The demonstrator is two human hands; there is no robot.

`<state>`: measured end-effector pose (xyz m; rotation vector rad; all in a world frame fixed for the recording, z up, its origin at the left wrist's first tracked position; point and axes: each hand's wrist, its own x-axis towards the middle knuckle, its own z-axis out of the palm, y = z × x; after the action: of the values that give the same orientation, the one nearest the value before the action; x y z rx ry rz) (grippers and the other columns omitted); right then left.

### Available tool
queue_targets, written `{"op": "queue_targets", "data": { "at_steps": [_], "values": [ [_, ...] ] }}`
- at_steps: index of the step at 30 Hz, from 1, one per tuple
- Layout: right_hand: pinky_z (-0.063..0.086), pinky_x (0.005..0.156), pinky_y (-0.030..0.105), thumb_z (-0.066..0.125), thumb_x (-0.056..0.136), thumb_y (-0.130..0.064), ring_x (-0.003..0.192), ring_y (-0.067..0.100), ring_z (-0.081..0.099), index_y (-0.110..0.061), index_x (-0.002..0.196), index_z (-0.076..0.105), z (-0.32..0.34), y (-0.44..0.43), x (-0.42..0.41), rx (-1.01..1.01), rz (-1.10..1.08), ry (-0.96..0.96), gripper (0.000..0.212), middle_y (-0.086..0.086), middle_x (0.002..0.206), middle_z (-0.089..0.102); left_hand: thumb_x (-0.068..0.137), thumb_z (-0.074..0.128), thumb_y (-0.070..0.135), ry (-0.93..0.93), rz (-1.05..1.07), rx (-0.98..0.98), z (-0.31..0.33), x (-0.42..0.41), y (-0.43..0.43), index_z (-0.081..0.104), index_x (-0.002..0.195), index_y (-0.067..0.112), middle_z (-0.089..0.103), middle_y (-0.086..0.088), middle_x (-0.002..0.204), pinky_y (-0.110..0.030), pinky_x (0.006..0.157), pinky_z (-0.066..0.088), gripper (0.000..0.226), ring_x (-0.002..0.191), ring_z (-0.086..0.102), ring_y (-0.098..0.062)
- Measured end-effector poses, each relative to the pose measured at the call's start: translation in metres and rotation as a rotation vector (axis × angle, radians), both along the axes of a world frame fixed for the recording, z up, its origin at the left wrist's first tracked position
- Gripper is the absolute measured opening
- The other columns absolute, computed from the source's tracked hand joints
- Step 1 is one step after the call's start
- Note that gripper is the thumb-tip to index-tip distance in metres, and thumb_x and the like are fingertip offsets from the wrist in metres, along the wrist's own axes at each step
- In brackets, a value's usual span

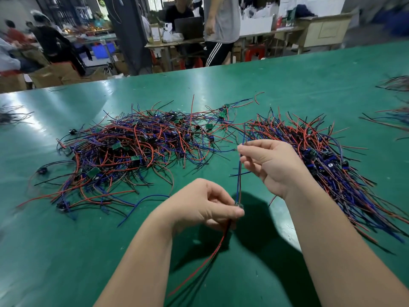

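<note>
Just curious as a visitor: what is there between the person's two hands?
Head view: thin blue and red wires stretch from the right hand down to the left hand; both pinch them.

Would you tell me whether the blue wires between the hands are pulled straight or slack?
Straight: the blue wires run unbent from left hand to right hand.

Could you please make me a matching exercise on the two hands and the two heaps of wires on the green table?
Things:
1. left hand
2. right hand
3. left heap
4. right heap

States:
a. pinches the upper end of the blue wires
b. wires lie roughly side by side
c. pinches the small part with red and black wires trailing below
d. wires tangled every way

Pairs: 1-c, 2-a, 3-d, 4-b.
</note>
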<state>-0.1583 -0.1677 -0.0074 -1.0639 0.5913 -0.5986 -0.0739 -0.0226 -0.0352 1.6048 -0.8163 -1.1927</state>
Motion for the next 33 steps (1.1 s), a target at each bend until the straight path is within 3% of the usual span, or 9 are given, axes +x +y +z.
{"op": "queue_targets", "data": {
  "at_steps": [6, 9, 13, 16, 20, 24, 27, 30, 33],
  "values": [
    [0.047, 0.046, 0.012, 0.064, 0.082, 0.008, 0.048, 0.008, 0.062, -0.003, 0.078, 0.06, 0.004, -0.01, -0.004, 0.188, -0.23, -0.201, 0.012, 0.002, 0.052, 0.064, 0.075, 0.079, 0.01, -0.035, -0.166, 0.098, -0.002, -0.001, 0.002, 0.066, 0.071, 0.016, 0.067, -0.001, 0.063, -0.02, 0.055, 0.052, 0.015, 0.056, 0.063, -0.009],
    [0.052, 0.055, 0.016, 0.056, 0.089, 0.007, 0.061, 0.016, 0.066, -0.006, 0.088, 0.056, 0.003, -0.017, -0.004, 0.197, -0.329, -0.327, 0.013, 0.009, 0.071, 0.064, 0.076, 0.078, 0.011, -0.077, -0.15, 0.104, -0.003, -0.003, 0.002, 0.065, 0.072, 0.015, 0.067, -0.001, 0.063, -0.021, 0.055, 0.052, 0.014, 0.055, 0.061, -0.009],
    [0.046, 0.055, 0.023, 0.052, 0.089, 0.002, 0.058, 0.013, 0.058, -0.016, 0.091, 0.051, -0.002, -0.013, 0.0, -0.184, -0.344, -0.102, 0.018, 0.003, 0.083, 0.055, 0.081, 0.073, 0.013, -0.021, 0.221, -0.066, -0.003, 0.002, -0.006, 0.064, 0.079, 0.005, 0.07, -0.01, 0.067, -0.022, 0.054, 0.054, 0.012, 0.056, 0.065, -0.012],
    [0.047, 0.061, 0.031, 0.06, 0.083, -0.006, 0.062, 0.015, 0.059, -0.025, 0.084, 0.062, -0.008, 0.005, 0.004, -0.617, -0.022, 0.166, 0.019, -0.003, 0.078, 0.061, 0.081, 0.071, 0.013, 0.001, 0.468, -0.155, -0.004, 0.01, -0.009, 0.064, 0.08, 0.002, 0.07, -0.008, 0.063, -0.018, 0.048, 0.052, 0.013, 0.053, 0.065, -0.01],
    [0.045, 0.063, 0.018, 0.073, 0.074, -0.023, 0.062, 0.004, 0.057, -0.025, 0.091, 0.073, -0.018, 0.027, 0.006, -1.04, 0.289, 0.382, 0.017, -0.01, 0.083, 0.067, 0.082, 0.069, 0.017, -0.009, 0.573, -0.186, -0.007, 0.013, -0.012, 0.066, 0.073, 0.003, 0.066, -0.004, 0.056, -0.018, 0.048, 0.053, 0.016, 0.048, 0.061, -0.008],
    [0.039, 0.06, 0.005, 0.075, 0.074, -0.016, 0.06, 0.003, 0.055, -0.019, 0.087, 0.074, -0.016, 0.029, 0.006, -1.147, 0.154, 0.359, 0.013, -0.008, 0.076, 0.066, 0.08, 0.062, 0.037, 0.062, 0.581, -0.245, -0.007, 0.013, -0.014, 0.066, 0.074, 0.003, 0.068, -0.009, 0.062, -0.022, 0.049, 0.055, 0.035, 0.051, 0.065, -0.014],
    [0.037, 0.063, 0.001, 0.069, 0.073, -0.004, 0.066, 0.005, 0.057, -0.017, 0.085, 0.074, -0.01, 0.016, 0.002, -1.136, -0.051, 0.386, 0.019, -0.007, 0.076, 0.067, 0.091, 0.059, 0.031, 0.063, 0.61, -0.246, -0.008, 0.017, -0.015, 0.067, 0.081, 0.006, 0.073, -0.009, 0.072, -0.023, 0.052, 0.055, 0.028, 0.062, 0.071, -0.018],
    [0.038, 0.068, 0.007, 0.065, 0.072, 0.001, 0.07, 0.01, 0.056, -0.014, 0.081, 0.07, 0.002, -0.007, -0.011, -1.159, -0.362, 0.451, 0.018, -0.006, 0.072, 0.061, 0.088, 0.065, 0.017, -0.302, 0.818, -0.166, -0.013, 0.037, -0.005, 0.069, 0.087, 0.016, 0.073, -0.004, 0.085, -0.029, 0.072, 0.054, 0.005, 0.08, 0.069, -0.02],
    [0.04, 0.075, 0.022, 0.062, 0.076, -0.001, 0.074, 0.019, 0.056, -0.013, 0.083, 0.068, 0.008, -0.031, -0.028, -1.132, -0.599, 0.573, 0.015, 0.003, 0.078, 0.064, 0.083, 0.063, 0.023, -0.892, 0.98, 0.189, -0.021, 0.062, 0.013, 0.055, 0.12, 0.025, 0.056, -0.005, 0.125, -0.035, 0.093, 0.039, 0.038, 0.113, 0.05, -0.025]
  ]
}}
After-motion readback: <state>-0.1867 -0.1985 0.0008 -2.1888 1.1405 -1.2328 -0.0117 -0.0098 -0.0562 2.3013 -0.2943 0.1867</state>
